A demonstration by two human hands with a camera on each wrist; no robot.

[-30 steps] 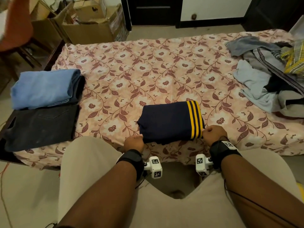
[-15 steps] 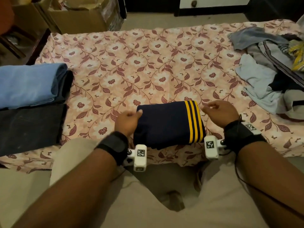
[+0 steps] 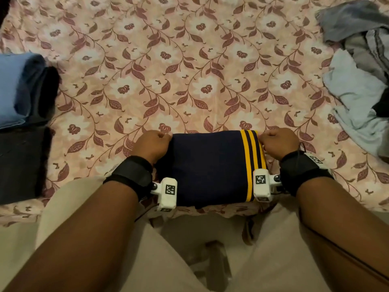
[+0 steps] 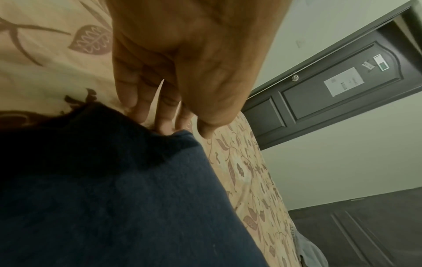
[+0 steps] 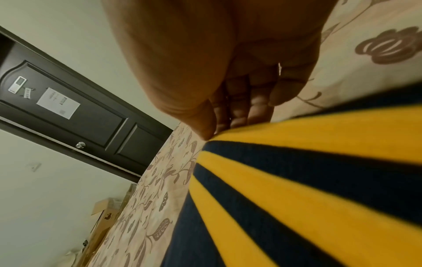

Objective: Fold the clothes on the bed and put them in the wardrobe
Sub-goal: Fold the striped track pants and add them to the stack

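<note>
A folded navy garment (image 3: 208, 167) with yellow stripes along its right side lies at the near edge of the floral bedsheet (image 3: 189, 70). My left hand (image 3: 166, 135) is at its far left corner. In the left wrist view the fingers (image 4: 160, 115) reach in behind the navy corner (image 4: 137, 180) and the thumb sits just above it. My right hand (image 3: 263, 137) is at the far right corner. There the thumb and fingers (image 5: 237, 108) pinch the edge of the outer yellow stripe (image 5: 319, 130).
A folded blue garment (image 3: 14, 89) and a folded dark one (image 3: 19, 163) lie at the bed's left edge. A heap of unfolded clothes (image 3: 357, 91) sits at the right. Beyond the bed are a dark door (image 4: 331, 94) and a cardboard box (image 5: 107, 211).
Both hands slid from the garment's near corners along its sides to the far corners. The head camera tilted down and closer to the bed.
</note>
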